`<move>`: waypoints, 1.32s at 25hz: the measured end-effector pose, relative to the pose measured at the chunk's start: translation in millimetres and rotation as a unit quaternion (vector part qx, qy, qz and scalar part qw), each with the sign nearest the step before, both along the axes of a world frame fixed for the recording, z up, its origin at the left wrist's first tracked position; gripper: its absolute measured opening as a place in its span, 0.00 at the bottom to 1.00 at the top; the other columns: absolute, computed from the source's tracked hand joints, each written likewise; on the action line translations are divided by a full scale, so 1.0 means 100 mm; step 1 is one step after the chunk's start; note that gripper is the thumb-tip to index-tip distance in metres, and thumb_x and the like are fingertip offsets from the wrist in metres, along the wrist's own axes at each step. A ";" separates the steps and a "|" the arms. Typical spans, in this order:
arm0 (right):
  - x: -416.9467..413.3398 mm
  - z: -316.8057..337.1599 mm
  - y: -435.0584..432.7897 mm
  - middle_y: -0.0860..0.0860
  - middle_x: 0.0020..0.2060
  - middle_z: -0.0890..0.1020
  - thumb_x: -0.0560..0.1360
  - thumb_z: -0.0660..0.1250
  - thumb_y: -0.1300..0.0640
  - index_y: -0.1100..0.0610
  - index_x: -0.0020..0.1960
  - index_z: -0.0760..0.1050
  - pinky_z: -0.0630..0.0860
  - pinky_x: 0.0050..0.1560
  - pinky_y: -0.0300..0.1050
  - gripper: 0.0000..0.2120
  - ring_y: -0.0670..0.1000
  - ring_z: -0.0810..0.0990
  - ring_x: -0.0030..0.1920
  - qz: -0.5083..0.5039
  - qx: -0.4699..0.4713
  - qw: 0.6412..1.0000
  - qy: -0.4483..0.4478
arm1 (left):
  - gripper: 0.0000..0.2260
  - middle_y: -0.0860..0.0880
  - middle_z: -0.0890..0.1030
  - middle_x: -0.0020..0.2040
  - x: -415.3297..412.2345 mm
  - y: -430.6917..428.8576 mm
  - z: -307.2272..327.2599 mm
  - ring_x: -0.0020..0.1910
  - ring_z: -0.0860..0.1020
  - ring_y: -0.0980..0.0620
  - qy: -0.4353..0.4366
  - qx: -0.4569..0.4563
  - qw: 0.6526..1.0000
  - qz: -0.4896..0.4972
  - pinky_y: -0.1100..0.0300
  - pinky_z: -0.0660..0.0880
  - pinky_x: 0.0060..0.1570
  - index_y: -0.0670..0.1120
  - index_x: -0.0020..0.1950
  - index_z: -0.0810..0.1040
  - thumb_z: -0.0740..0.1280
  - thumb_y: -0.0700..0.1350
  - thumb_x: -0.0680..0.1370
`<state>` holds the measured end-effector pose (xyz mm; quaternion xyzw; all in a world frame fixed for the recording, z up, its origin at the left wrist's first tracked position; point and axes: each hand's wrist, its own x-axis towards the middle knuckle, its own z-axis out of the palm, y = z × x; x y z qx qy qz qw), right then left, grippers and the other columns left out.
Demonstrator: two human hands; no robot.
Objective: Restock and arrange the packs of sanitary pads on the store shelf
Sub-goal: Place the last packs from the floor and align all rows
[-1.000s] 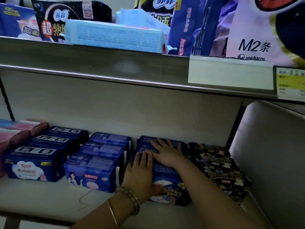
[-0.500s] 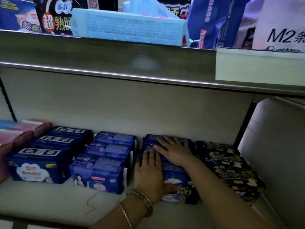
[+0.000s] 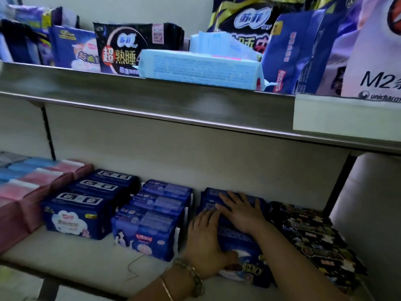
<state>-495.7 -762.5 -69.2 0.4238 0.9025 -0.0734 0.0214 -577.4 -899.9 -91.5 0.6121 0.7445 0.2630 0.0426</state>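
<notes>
Under both hands: blue pack row [image 3: 238,237]. Left hand [image 3: 205,242] flat against its left side, thumb on front; right hand [image 3: 242,210] spread flat on top, gripping nothing.

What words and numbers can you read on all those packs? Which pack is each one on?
"M2" and "unicharm": white bag, top shelf, far right.
"苏菲": black-and-gold bag, top shelf.
"苏菲", "超熟睡": black pack, top shelf.
Light blue pack: fine print too small to read.
Lower-shelf dark blue packs, starry black packs and the price strip: too blurred to read.
</notes>
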 end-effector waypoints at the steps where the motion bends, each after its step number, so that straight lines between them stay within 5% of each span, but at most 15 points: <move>1: 0.01 0.01 0.00 0.45 0.76 0.42 0.76 0.40 0.33 0.39 0.75 0.41 0.35 0.71 0.65 0.29 0.52 0.39 0.76 0.000 0.000 1.000 0.002 | 0.51 0.54 0.50 0.76 0.01 -0.03 -0.01 0.75 0.46 0.54 -0.007 0.022 1.000 0.004 0.56 0.41 0.72 0.52 0.76 0.45 0.49 0.71 0.56; 5: 0.00 0.07 -0.03 0.46 0.76 0.42 0.76 0.40 0.32 0.40 0.75 0.41 0.35 0.70 0.65 0.30 0.53 0.40 0.76 0.003 -0.009 1.000 0.001 | 0.42 0.45 0.69 0.69 0.06 -0.22 0.00 0.70 0.66 0.42 0.064 0.068 0.995 0.026 0.41 0.59 0.66 0.45 0.72 0.63 0.50 0.73 0.68; 9: -0.06 0.23 -0.10 0.48 0.77 0.44 0.76 0.44 0.32 0.43 0.76 0.42 0.37 0.69 0.67 0.33 0.55 0.42 0.76 0.002 0.012 0.999 -0.043 | 0.40 0.42 0.67 0.70 -0.21 -0.41 0.15 0.70 0.66 0.42 0.148 0.036 0.986 0.062 0.40 0.62 0.67 0.43 0.71 0.64 0.48 0.71 0.71; 12: -0.38 0.47 -0.31 0.51 0.77 0.50 0.78 0.50 0.36 0.48 0.77 0.44 0.43 0.71 0.65 0.33 0.56 0.48 0.76 0.044 0.072 0.996 0.019 | 0.35 0.49 0.50 0.77 -0.52 -0.52 0.24 0.75 0.48 0.49 0.141 -0.005 0.987 0.081 0.52 0.46 0.72 0.48 0.76 0.51 0.55 0.65 0.75; 15: -0.86 0.57 -0.59 0.53 0.76 0.51 0.79 0.51 0.39 0.51 0.77 0.46 0.45 0.73 0.60 0.31 0.55 0.50 0.75 0.090 0.056 0.990 0.088 | 0.33 0.49 0.50 0.77 -0.82 -0.63 0.26 0.75 0.48 0.50 0.138 -0.013 0.985 0.100 0.54 0.46 0.72 0.48 0.76 0.50 0.55 0.63 0.77; 18: -1.34 0.46 -0.76 0.54 0.76 0.51 0.80 0.50 0.42 0.52 0.77 0.48 0.49 0.73 0.58 0.29 0.55 0.51 0.75 0.071 0.020 0.991 0.113 | 0.45 0.49 0.48 0.77 -1.21 -0.78 0.27 0.76 0.47 0.50 0.126 -0.059 0.986 0.090 0.52 0.46 0.73 0.47 0.76 0.49 0.51 0.73 0.68; 23: -1.83 0.11 -0.87 0.53 0.77 0.44 0.79 0.46 0.38 0.49 0.77 0.45 0.44 0.73 0.60 0.31 0.58 0.43 0.76 0.014 -0.001 0.999 0.047 | 0.47 0.45 0.40 0.77 -1.73 -0.90 0.17 0.76 0.41 0.47 0.128 -0.140 0.981 0.039 0.50 0.41 0.73 0.44 0.76 0.40 0.63 0.66 0.71; 33: -1.91 0.02 -0.85 0.48 0.77 0.41 0.78 0.43 0.34 0.44 0.77 0.42 0.40 0.73 0.61 0.31 0.54 0.41 0.76 -0.022 -0.022 1.000 0.000 | 0.45 0.41 0.40 0.76 -1.90 -0.70 0.01 0.76 0.40 0.45 0.176 -0.139 0.974 -0.030 0.52 0.33 0.71 0.38 0.75 0.38 0.61 0.62 0.75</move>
